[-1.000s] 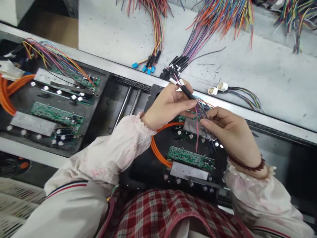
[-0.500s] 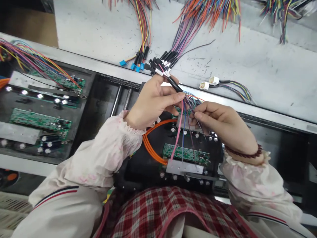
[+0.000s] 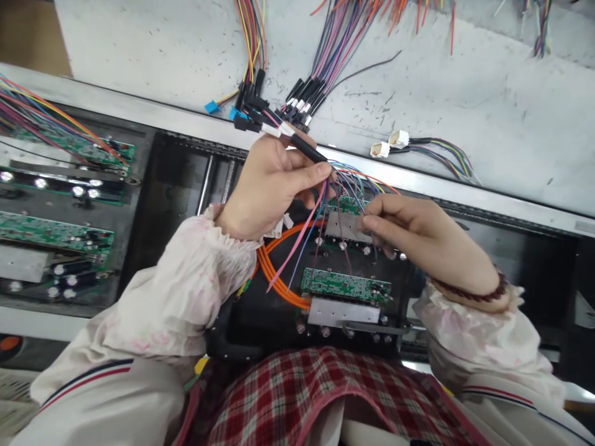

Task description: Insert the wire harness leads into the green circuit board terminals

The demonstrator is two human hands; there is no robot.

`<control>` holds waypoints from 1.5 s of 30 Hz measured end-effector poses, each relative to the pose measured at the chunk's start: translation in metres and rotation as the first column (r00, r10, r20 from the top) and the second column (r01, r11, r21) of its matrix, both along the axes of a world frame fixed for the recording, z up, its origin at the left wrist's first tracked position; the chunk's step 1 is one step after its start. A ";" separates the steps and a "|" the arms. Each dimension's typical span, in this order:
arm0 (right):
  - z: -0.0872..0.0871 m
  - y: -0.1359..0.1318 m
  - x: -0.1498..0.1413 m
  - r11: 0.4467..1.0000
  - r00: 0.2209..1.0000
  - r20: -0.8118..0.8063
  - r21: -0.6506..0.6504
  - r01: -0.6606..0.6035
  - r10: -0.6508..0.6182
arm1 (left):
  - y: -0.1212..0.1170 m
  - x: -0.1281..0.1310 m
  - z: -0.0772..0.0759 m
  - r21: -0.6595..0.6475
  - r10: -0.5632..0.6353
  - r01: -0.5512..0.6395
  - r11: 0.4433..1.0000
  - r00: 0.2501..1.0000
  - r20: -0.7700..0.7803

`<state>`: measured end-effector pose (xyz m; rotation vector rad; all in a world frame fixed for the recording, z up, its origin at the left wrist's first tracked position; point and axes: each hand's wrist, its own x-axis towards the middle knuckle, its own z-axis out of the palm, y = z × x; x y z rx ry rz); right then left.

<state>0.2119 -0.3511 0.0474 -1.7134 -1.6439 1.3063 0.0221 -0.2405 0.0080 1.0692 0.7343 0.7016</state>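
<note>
My left hand (image 3: 283, 179) is closed on a wire harness with a black sleeve (image 3: 309, 148), white labels and a black connector (image 3: 247, 122) at its upper end. From the lower end of the sleeve, loose pink, blue and dark purple wires hang down. A dark wire of this harness runs into the pinched fingers of my right hand (image 3: 409, 229). Below both hands lies a green circuit board (image 3: 346, 285) with a silver metal plate (image 3: 344, 311). A second board's metal plate (image 3: 346, 227) is partly hidden behind my right fingers.
Thick orange cables (image 3: 274, 279) curve left of the boards. On the white surface beyond lie two white connectors (image 3: 380, 149) with wires, a bundle of purple-wired harnesses (image 3: 332, 56) and a blue connector (image 3: 212, 106). More circuit boards (image 3: 56, 232) sit at the left.
The view has shifted slightly. My left hand has moved left with the harness, and its hanging pink and blue wires have swung left. My hands are farther apart, both still gripping.
</note>
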 end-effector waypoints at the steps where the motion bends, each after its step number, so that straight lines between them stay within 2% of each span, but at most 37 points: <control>1: 0.001 -0.008 0.005 0.999 0.997 0.082 0.032 -0.007 0.005 | 0.000 0.000 -0.001 0.007 0.004 -0.004 1.000 1.000 -0.014; 4: 0.002 -0.037 0.018 0.993 0.928 0.367 0.118 0.026 -0.068 | -0.001 0.000 -0.005 0.060 0.032 -0.028 0.998 0.996 -0.078; 6: 0.000 -0.050 0.021 0.965 0.830 0.517 0.244 0.095 -0.212 | -0.002 0.000 -0.009 0.084 0.067 -0.059 0.995 0.993 -0.098; 8: -0.005 -0.054 0.017 0.883 0.723 0.562 0.447 0.144 -0.402 | -0.004 0.001 -0.013 0.104 0.122 -0.112 0.988 0.989 -0.087; 10: -0.014 -0.050 0.011 0.810 0.675 0.544 0.569 0.140 -0.498 | -0.005 0.002 -0.014 0.130 0.182 -0.172 0.977 0.981 -0.070; 11: -0.020 -0.047 0.009 0.803 0.675 0.540 0.582 0.132 -0.502 | -0.006 0.002 -0.014 0.142 0.209 -0.197 0.970 0.975 -0.072; 13: -0.031 -0.041 0.008 0.822 0.692 0.544 0.555 0.129 -0.475 | -0.006 0.002 -0.013 0.153 0.249 -0.232 0.961 0.963 -0.101; 17: -0.043 -0.039 0.011 0.825 0.687 0.533 0.538 0.175 -0.494 | -0.004 0.000 -0.012 0.149 0.214 -0.189 0.971 0.962 -0.172; 21: -0.041 -0.040 0.012 0.839 0.684 0.554 0.520 0.160 -0.474 | -0.003 -0.002 -0.015 0.153 0.215 -0.192 0.970 0.964 -0.154; 26: -0.043 -0.039 0.012 0.810 0.691 0.526 0.567 0.149 -0.496 | -0.001 -0.003 -0.013 0.178 0.187 -0.150 0.973 0.958 -0.216; 30: -0.044 -0.040 0.015 0.849 0.704 0.543 0.502 0.165 -0.458 | -0.002 -0.004 -0.015 0.193 0.228 -0.183 0.964 0.942 -0.246; 32: -0.041 -0.039 0.012 0.859 0.689 0.561 0.478 0.182 -0.459 | -0.003 -0.004 -0.018 0.227 0.270 -0.217 0.950 0.933 -0.238; 35: -0.034 -0.033 0.001 0.832 0.652 0.569 0.525 0.181 -0.501 | -0.003 -0.003 -0.022 0.266 0.249 -0.186 0.946 0.942 -0.226; 37: -0.030 -0.026 -0.010 0.854 0.707 0.569 0.511 0.095 -0.420 | -0.002 -0.003 -0.022 0.277 0.226 -0.159 0.948 0.947 -0.229; 40: -0.029 -0.014 -0.024 0.897 0.800 0.553 0.439 -0.044 -0.231 | -0.003 -0.001 -0.019 0.250 0.255 -0.197 0.948 0.940 -0.226; 45: -0.034 -0.001 -0.028 0.869 0.825 0.451 0.487 0.093 -0.341 | -0.004 -0.001 -0.016 0.143 0.242 -0.221 0.965 0.958 -0.155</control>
